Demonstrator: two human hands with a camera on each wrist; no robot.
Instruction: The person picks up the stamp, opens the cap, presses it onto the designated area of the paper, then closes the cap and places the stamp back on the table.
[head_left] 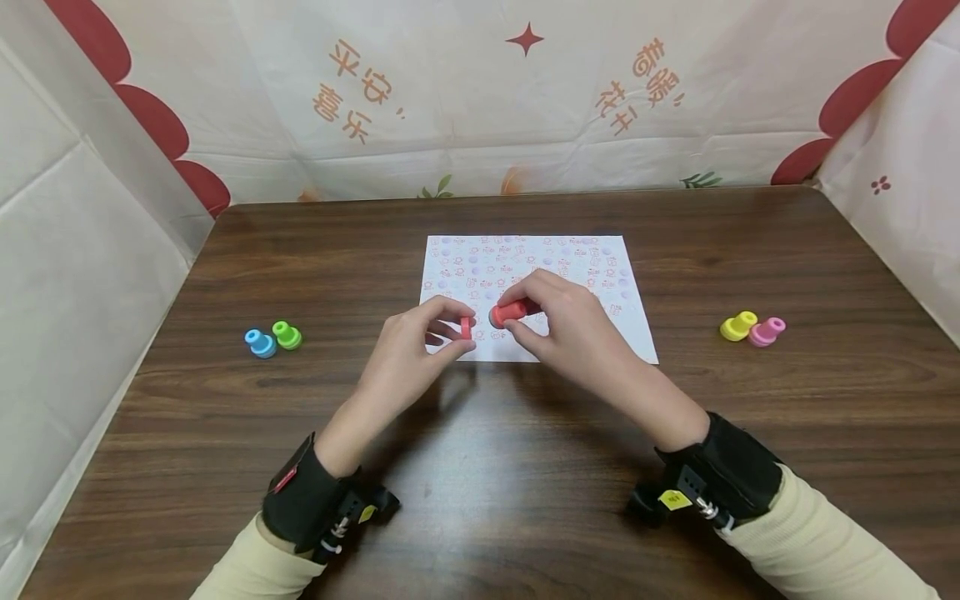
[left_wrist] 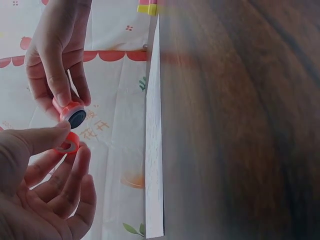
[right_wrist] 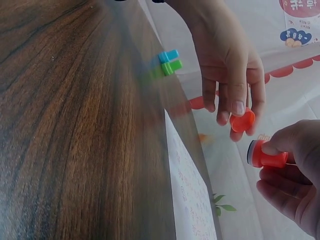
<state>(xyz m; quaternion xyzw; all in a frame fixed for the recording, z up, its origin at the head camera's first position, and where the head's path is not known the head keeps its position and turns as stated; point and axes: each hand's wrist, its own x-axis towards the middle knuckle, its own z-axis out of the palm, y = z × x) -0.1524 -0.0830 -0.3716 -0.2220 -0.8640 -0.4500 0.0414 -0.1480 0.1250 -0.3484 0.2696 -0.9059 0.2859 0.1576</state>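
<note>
Over the printed sheet of paper (head_left: pixel 570 258), my left hand (head_left: pixel 408 343) pinches a small red cap (head_left: pixel 466 327) between thumb and fingers. The cap's round hollow side shows in the right wrist view, where the cap (right_wrist: pixel 242 121) faces the stamp. My right hand (head_left: pixel 570 325) holds a red toy stamp (head_left: pixel 512 312) by its handle. Its dark round face (left_wrist: pixel 77 119) is uncovered and points toward the left hand. A small gap separates stamp and cap. Rows of small red and purple stamp prints cover the sheet, partly hidden beneath both hands.
On the left of the brown wooden table (head_left: pixel 480 483) stand a blue stamp (head_left: pixel 259 343) and a green stamp (head_left: pixel 287 335). A yellow stamp (head_left: pixel 738 326) and a pink stamp (head_left: pixel 767 332) are at the right. A pale printed cloth (head_left: pixel 450 92) hangs behind the table.
</note>
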